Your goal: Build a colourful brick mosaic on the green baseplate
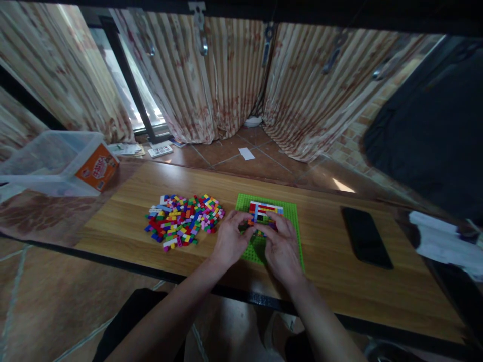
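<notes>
A green baseplate lies on the wooden table, with a small build of red, white and blue bricks on its far part. My left hand and my right hand rest side by side on the plate, fingertips pressed against the near edge of the build. Whether a loose brick sits between the fingers is hidden. A heap of loose coloured bricks lies to the left of the plate, a short way from my left hand.
A black phone lies flat on the table to the right. A clear plastic box with an orange label stands at the far left. White cloth sits at the right edge. Curtains hang behind, above a tiled floor.
</notes>
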`<state>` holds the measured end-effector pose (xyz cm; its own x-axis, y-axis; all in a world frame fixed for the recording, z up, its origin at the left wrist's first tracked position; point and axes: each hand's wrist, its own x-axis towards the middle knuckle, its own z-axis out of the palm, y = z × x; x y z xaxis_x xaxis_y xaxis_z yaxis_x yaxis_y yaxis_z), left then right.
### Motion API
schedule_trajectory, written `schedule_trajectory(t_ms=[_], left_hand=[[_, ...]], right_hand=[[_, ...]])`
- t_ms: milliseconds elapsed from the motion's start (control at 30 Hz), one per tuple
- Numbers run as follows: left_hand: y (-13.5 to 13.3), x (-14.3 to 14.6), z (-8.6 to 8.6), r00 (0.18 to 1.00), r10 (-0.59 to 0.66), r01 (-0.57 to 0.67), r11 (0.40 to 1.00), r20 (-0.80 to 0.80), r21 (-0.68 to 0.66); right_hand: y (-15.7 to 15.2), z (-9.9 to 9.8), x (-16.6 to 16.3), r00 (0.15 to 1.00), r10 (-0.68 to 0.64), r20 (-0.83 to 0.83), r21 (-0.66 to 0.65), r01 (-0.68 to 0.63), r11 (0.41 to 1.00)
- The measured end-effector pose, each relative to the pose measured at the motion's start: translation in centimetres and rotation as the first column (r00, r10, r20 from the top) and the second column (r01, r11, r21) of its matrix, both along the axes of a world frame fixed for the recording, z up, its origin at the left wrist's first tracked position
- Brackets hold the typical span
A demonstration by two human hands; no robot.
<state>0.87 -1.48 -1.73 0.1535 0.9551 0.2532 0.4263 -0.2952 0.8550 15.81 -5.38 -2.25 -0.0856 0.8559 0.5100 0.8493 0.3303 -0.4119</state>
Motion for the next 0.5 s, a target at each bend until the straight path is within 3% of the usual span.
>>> schedule_trajectory(t_ms=[333, 500], left_hand=[[0.0, 0.2, 0.0, 1.0, -0.003, 0.003, 1.0, 0.019, -0.008], [-0.1, 0.2, 0.0, 0.999, -0.015, 0.016, 0.999, 0.03, -0.03]], right_hand=[[-1.0, 0.6, -0.8, 0.98, -0.079, 0.183, -0.055, 0.09, 0.994], [-1.2, -0.3, -0.5, 0.985, -0.077, 0.152, -0.022, 0.081, 0.996]])
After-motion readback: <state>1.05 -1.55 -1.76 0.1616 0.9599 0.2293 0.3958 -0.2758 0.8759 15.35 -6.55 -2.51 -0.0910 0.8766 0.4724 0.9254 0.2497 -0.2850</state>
